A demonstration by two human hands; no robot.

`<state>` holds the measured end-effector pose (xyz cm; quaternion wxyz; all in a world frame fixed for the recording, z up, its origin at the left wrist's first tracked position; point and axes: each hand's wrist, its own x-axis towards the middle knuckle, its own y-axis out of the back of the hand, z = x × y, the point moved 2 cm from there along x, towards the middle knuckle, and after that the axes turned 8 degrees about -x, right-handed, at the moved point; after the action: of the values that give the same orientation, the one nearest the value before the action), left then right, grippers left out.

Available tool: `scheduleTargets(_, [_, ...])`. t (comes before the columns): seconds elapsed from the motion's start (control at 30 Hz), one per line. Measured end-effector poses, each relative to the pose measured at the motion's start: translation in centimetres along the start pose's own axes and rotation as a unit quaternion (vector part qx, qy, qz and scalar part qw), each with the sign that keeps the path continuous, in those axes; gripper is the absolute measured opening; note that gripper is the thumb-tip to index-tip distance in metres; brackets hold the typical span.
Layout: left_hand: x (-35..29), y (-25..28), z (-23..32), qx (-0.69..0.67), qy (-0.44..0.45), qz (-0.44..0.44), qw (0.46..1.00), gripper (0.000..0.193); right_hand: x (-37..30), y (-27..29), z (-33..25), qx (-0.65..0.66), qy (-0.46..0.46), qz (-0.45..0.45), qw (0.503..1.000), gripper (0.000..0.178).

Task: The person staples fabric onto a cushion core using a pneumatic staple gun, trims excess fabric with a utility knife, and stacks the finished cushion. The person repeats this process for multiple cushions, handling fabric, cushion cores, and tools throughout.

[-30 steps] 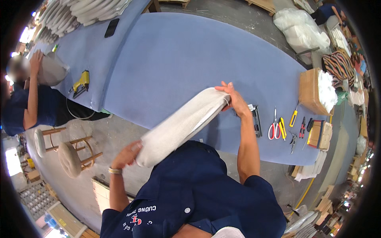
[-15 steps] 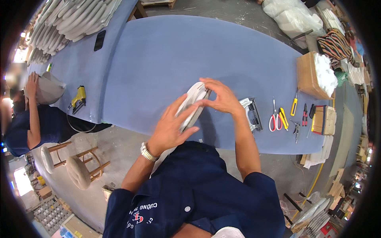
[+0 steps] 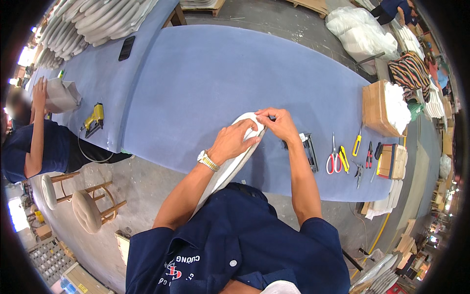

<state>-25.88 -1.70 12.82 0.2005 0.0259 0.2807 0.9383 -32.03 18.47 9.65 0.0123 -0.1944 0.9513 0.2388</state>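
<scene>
A long light-grey fabric-covered pad (image 3: 229,172) with a rounded far end slants from the blue table to my waist. My left hand (image 3: 236,141) lies over its upper face near that end, fingers curled on the fabric and thumb out to the right. At the pad's far right edge, my right hand (image 3: 278,123) has thumb and fingers pinched on the cover's edge. What the fingertips grip exactly is partly hidden. A black-and-silver staple gun (image 3: 309,152) lies just right of my right forearm.
Right of the staple gun lie red-handled scissors (image 3: 334,159), a yellow cutter (image 3: 344,159), a yellow screwdriver (image 3: 358,143) and pliers (image 3: 368,155). A cardboard box (image 3: 374,109) holds white stuffing. At left, a co-worker (image 3: 44,152) handles grey material near a yellow staple gun (image 3: 94,120). Stools (image 3: 87,211) stand below.
The pad has turned so its broad pale face shows, and more of its length reaches toward my waist. My left hand has shifted right and away from me along it.
</scene>
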Motion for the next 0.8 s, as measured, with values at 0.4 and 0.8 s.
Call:
scheduleTargets(0.4, [3.0,-1.1,-0.8,0.021,0.001,-0.015,1.000,0.024,-0.8,2.2,1.4,0.037,-0.029,-0.129,0.991,0.027])
scheduleTargets(0.8, [3.4,-2.2,-1.4,0.016,-0.001,0.037,0.999,0.032,1.7,2.7,-1.8,-0.279,0.080,-0.170,0.942,0.026])
